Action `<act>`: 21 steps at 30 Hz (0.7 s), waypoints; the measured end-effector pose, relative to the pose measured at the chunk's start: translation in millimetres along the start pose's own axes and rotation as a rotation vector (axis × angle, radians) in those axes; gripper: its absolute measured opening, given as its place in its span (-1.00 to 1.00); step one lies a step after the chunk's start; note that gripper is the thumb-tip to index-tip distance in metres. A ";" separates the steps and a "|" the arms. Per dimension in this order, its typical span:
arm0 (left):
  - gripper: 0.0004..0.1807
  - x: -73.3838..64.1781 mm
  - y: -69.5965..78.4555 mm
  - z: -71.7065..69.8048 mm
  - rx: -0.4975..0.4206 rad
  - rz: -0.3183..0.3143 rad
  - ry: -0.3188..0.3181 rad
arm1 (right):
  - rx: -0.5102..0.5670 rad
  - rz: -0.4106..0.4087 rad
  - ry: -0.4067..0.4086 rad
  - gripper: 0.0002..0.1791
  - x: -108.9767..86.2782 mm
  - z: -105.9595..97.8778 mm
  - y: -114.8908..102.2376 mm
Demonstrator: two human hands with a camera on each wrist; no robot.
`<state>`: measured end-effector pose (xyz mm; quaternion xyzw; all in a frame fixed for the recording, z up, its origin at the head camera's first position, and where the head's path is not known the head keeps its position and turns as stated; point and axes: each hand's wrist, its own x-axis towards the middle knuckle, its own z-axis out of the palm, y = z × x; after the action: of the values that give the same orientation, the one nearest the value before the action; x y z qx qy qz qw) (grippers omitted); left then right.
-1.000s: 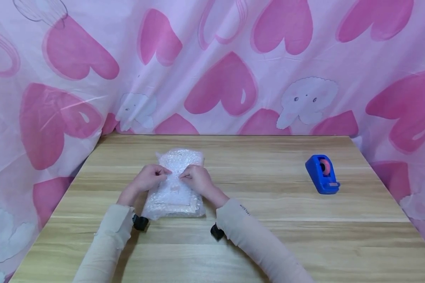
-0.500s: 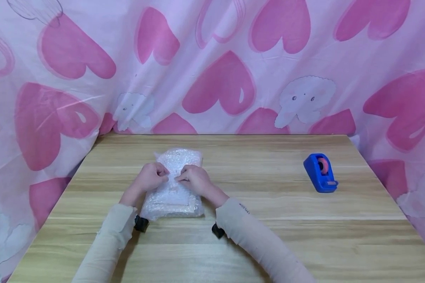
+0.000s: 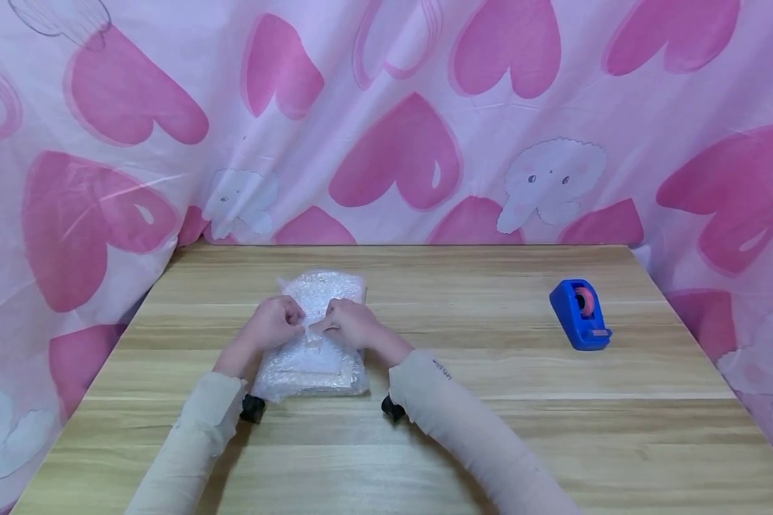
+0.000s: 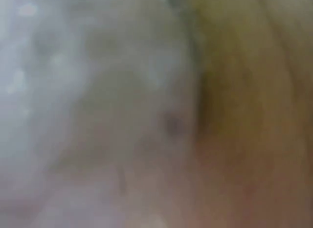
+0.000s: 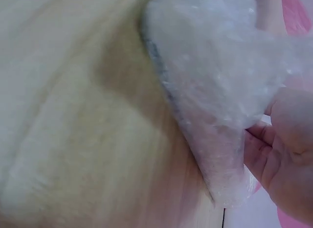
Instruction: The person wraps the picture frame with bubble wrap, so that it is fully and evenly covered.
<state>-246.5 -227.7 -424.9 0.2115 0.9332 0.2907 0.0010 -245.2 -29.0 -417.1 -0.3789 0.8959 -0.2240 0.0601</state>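
A flat package in clear bubble wrap (image 3: 325,285) lies on the wooden table, left of centre in the head view. My left hand (image 3: 270,327) is over its left side, with bent fingers pinching the wrap near the middle. Opposite it, my right hand (image 3: 354,326) pinches the wrap with thumb and forefinger, the fingertips of both hands close together. Just below them a small pinkish patch (image 3: 312,342) shows on the wrap. In the right wrist view the bubble wrap (image 5: 200,66) stands raised beside the curled fingers. The left wrist view is too blurred to make out the fingers.
A blue tape dispenser (image 3: 580,315) with a pink roll stands at the right of the wooden table (image 3: 489,429). Behind the table hangs a pink curtain (image 3: 386,107) printed with hearts. A small black wrist camera (image 3: 393,409) sits under the right cuff.
My right hand has shifted slightly left, its fingertips nearer the left hand's. The left hand stays at nearly the same place on the package. The head view has turned a little.
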 end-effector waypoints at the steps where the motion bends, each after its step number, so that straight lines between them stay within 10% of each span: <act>1: -0.67 -1.3 0.3 -2.1 0.020 0.005 -0.004 | 0.014 -0.002 -0.007 -0.75 0.8 -0.7 0.2; 9: -0.74 -3.4 4.2 -9.2 0.104 -0.027 -0.047 | 0.059 0.017 -0.035 -0.73 4.3 -0.4 0.1; 15: -0.71 -2.9 9.7 -16.7 0.238 -0.162 -0.073 | 0.067 0.044 -0.046 -0.72 4.0 -1.2 -1.3; 21: -0.78 -8.2 -0.6 -23.1 0.011 -0.135 -0.103 | 0.065 0.060 -0.059 -0.69 3.7 -0.2 -1.0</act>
<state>-242.2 -243.8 -407.0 0.1626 0.9456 0.2737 0.0673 -247.2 -32.2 -416.2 -0.3559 0.8970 -0.2399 0.1055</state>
